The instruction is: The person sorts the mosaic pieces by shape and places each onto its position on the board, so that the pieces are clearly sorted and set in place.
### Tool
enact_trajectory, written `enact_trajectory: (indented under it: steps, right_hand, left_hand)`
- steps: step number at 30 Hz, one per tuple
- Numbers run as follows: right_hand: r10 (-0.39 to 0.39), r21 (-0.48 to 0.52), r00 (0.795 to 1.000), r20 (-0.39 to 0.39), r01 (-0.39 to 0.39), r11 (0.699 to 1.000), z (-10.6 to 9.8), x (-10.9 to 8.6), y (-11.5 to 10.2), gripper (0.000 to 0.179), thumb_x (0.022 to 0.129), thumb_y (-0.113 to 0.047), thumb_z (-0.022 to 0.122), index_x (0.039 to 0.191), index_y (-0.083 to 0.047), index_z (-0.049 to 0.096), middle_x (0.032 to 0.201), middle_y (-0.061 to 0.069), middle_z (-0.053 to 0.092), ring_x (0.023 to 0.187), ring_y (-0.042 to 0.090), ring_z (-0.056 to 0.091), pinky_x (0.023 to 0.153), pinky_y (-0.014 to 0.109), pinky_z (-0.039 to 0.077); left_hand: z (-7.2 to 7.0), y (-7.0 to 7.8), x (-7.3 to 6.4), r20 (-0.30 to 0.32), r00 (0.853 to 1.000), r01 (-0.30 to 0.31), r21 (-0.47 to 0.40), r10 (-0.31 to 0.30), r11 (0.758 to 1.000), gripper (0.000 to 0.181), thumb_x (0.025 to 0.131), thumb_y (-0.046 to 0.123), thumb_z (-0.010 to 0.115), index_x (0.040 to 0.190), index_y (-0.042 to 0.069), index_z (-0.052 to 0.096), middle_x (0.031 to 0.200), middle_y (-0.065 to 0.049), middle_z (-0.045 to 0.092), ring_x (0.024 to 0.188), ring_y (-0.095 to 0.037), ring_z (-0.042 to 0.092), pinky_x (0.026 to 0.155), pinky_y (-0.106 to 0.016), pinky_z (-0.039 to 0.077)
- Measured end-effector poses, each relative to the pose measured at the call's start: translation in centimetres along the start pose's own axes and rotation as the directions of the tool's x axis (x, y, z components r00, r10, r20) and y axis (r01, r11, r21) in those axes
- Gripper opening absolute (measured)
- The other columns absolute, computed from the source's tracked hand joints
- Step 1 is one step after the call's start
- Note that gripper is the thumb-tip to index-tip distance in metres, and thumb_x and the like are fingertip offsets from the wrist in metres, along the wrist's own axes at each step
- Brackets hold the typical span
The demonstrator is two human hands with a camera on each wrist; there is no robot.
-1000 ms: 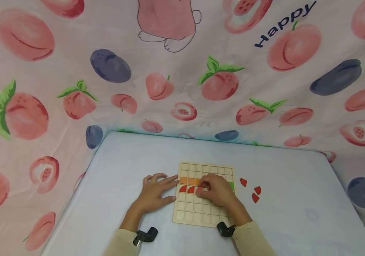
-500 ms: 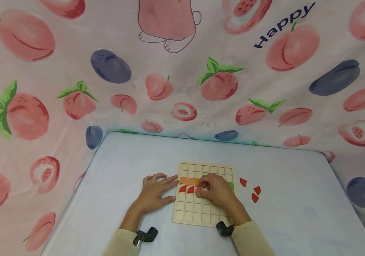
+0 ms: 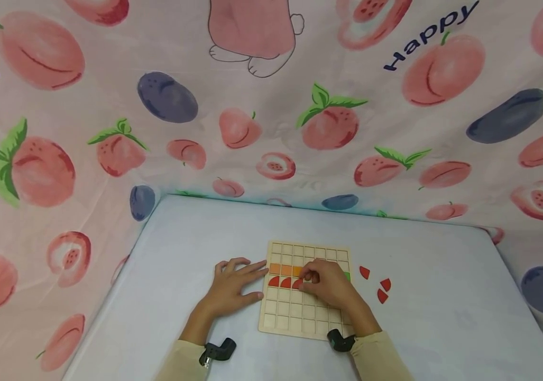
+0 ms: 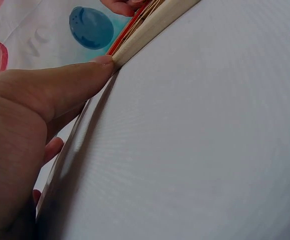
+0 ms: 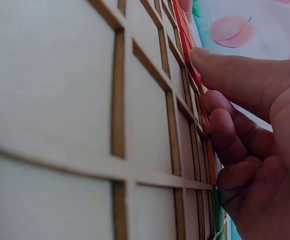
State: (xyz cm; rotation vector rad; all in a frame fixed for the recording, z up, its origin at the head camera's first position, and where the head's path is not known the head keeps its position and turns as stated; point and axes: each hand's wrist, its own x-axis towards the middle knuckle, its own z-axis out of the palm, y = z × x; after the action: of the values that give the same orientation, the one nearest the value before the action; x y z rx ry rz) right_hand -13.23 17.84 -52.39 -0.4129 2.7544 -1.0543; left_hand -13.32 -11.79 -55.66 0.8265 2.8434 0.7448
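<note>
A square wooden grid board point(image 3: 283, 323) lies on the table. My left hand point(image 3: 234, 286) rests at its left side, fingers spread; in the left wrist view the thumb point(image 4: 85, 77) touches the board's edge. Over the middle of the board is my right hand point(image 3: 328, 283), fingers curled. Its thumb and forefinger are at a red quarter-circle piece point(image 3: 297, 284) in the third cell of a row. Two matching red pieces point(image 3: 279, 282) fill the cells left of it. In the right wrist view, the thumb tip point(image 5: 200, 54) is against the red row.
Orange tiles point(image 3: 281, 269) sit in the row above, with a green tile point(image 3: 347, 276) at its right end, partly behind the right hand. Three loose red quarter-circle pieces point(image 3: 364, 272) lie right of the board. A fruit-printed cloth point(image 3: 271, 132) hangs behind the white table point(image 3: 195, 227).
The third red piece, earlier mostly covered by the right fingertips, now shows more plainly in its cell. The right fingers have shifted slightly right. My left hand stays at the board's edge.
</note>
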Motion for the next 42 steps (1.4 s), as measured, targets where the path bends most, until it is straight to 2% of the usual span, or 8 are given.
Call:
enact_trajectory:
  steps: [7,14,25,32,38,42]
  right_hand:
    - [0.021,-0.003,1.0,0.0,-0.021,1.0,0.1,0.0,0.2,0.013,0.083,-0.026,0.086,0.089,-0.024,0.074,0.078,-0.012,0.058,0.069,0.008,0.051,0.063,0.022,0.045]
    - [-0.008,0.006,1.0,-0.01,0.008,1.0,0.0,0.1,0.1,0.013,0.081,-0.021,0.086,0.086,-0.023,0.074,0.077,-0.011,0.058,0.068,0.007,0.05,0.062,0.022,0.044]
    - [0.003,0.011,1.0,-0.001,-0.003,1.0,-0.4,-0.1,-0.1,0.013,0.082,-0.02,0.086,0.088,-0.022,0.075,0.077,-0.011,0.059,0.069,0.008,0.051,0.062,0.022,0.044]
    - [0.085,0.036,0.996,-0.02,-0.084,0.996,-1.5,-1.1,0.9,0.014,0.083,-0.021,0.085,0.093,-0.023,0.076,0.078,-0.01,0.062,0.073,0.01,0.055,0.064,0.024,0.048]
    - [0.13,0.051,0.987,-0.09,-0.126,0.991,-3.8,-2.8,2.8,0.013,0.084,-0.018,0.083,0.095,-0.019,0.076,0.081,-0.008,0.064,0.075,0.012,0.055,0.066,0.024,0.047]
    - [0.114,-0.007,0.978,-0.177,-0.117,0.993,-5.6,-3.8,4.0,0.013,0.085,-0.018,0.082,0.096,-0.015,0.076,0.08,-0.005,0.064,0.075,0.012,0.054,0.066,0.025,0.047]
  left_hand:
    - [0.1,-0.1,0.0,0.001,1.0,-0.005,-0.002,0.005,1.0,0.061,0.093,0.054,0.066,0.15,0.037,0.051,0.16,0.021,0.042,0.143,-0.018,0.035,0.11,-0.055,0.018]
    - [0.0,0.0,0.0,-0.002,1.0,0.004,0.006,-0.004,1.0,0.062,0.093,0.054,0.066,0.15,0.036,0.051,0.16,0.021,0.041,0.144,-0.019,0.035,0.111,-0.055,0.017]
    - [-0.1,0.1,-0.1,-0.006,1.0,-0.009,-0.005,0.009,1.0,0.061,0.093,0.054,0.066,0.15,0.035,0.052,0.16,0.018,0.043,0.144,-0.02,0.036,0.111,-0.057,0.017]
    - [0.1,-0.1,0.1,0.003,1.0,0.009,0.021,-0.009,1.0,0.062,0.093,0.055,0.066,0.151,0.037,0.05,0.16,0.022,0.041,0.145,-0.019,0.034,0.112,-0.056,0.017]
    - [0.1,0.0,0.0,0.006,1.0,0.011,0.016,-0.011,1.0,0.062,0.093,0.055,0.066,0.15,0.037,0.051,0.16,0.022,0.041,0.144,-0.019,0.034,0.112,-0.056,0.017]
    - [0.0,0.1,0.0,0.003,1.0,0.013,0.011,-0.013,1.0,0.062,0.093,0.054,0.067,0.15,0.037,0.051,0.16,0.021,0.041,0.144,-0.019,0.034,0.112,-0.055,0.017]
